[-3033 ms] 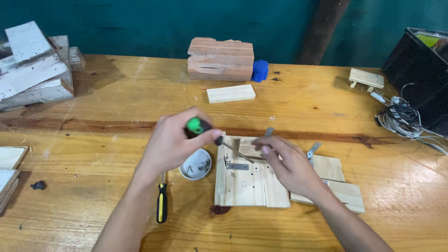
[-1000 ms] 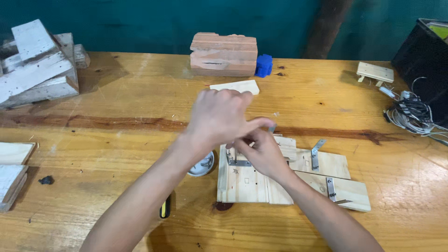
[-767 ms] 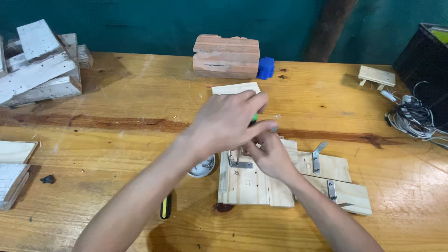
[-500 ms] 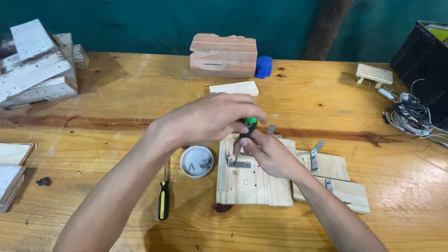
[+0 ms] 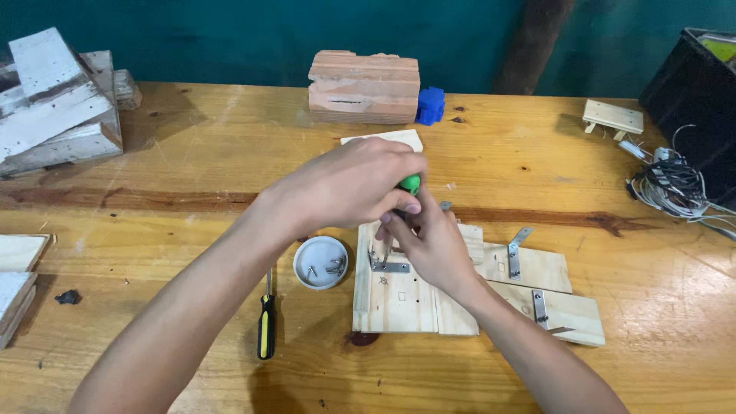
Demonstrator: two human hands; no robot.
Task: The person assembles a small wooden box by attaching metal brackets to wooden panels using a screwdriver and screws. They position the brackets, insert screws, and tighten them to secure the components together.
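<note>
The left hand [image 5: 349,184] is clenched around the green handle of a screwdriver [image 5: 411,184], held upright over the wooden board [image 5: 399,295]. The right hand [image 5: 433,245] rests on the board, fingers pinching the screwdriver's shaft just above a metal bracket [image 5: 391,266]. Left of the board sit a white dish of screws [image 5: 320,262] and 1 black-and-yellow screwdriver [image 5: 266,326].

Both forearms reach in from the bottom edge and meet near the middle. The left hand [image 5: 349,188] sits above, knuckles up, fingers curled shut in a grip, its forearm slanting in from the lower left. The right hand [image 5: 433,245] lies just below and touching it, back up, fingers bent beneath the left fingertips, its forearm running to the lower right.
</note>
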